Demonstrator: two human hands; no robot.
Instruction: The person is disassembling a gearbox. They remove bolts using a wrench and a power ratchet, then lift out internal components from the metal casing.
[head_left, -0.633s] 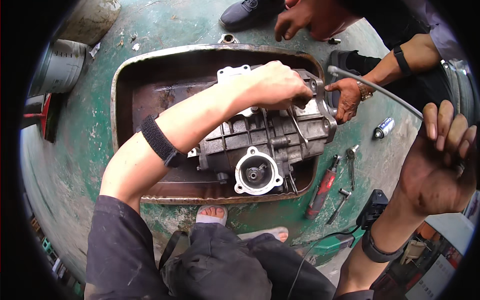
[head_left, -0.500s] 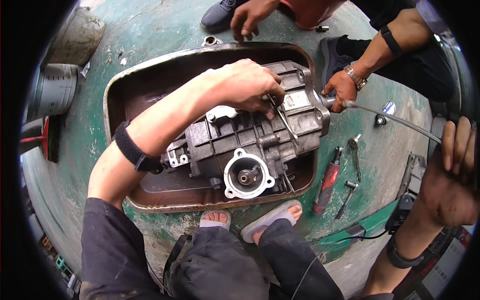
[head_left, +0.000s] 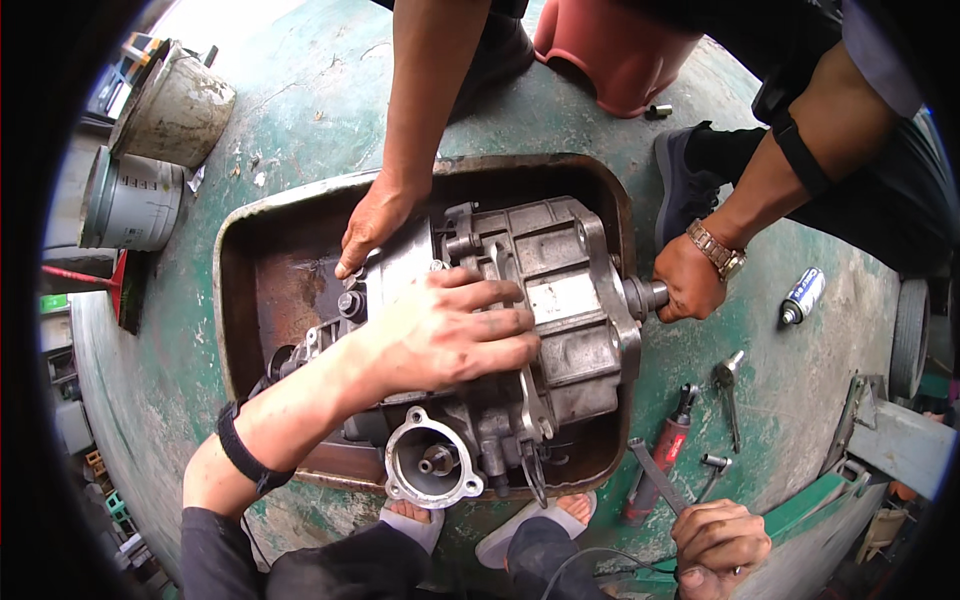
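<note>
A grey metal gearbox [head_left: 570, 290] lies in a rusty brown metal tray [head_left: 228, 300]. My left hand [head_left: 455, 330] rests on top of its casing, fingers stretched out over a long metal lever [head_left: 532, 405]. Whatever lies under the palm is hidden. At lower right my right hand [head_left: 722, 545] is closed round a flat metal bar [head_left: 657, 472], its far end apart from the gearbox. The round flanged opening [head_left: 432, 458] of the housing faces me. A co-worker's hand [head_left: 690, 282] holds the output shaft [head_left: 645, 295]; their other hand [head_left: 385, 215] touches the far left of the casing.
Beside the tray on the green floor lie a red power ratchet [head_left: 660, 468], a ratchet wrench [head_left: 728, 390] and a spray can [head_left: 803, 296]. Buckets [head_left: 180, 105] stand at far left. A red stool [head_left: 615, 55] is behind. My feet are at the tray's near edge.
My right hand has come down and inward from the right edge with the bar. My left hand's fingers have straightened over the casing. The co-worker's far hand has moved onto the gearbox.
</note>
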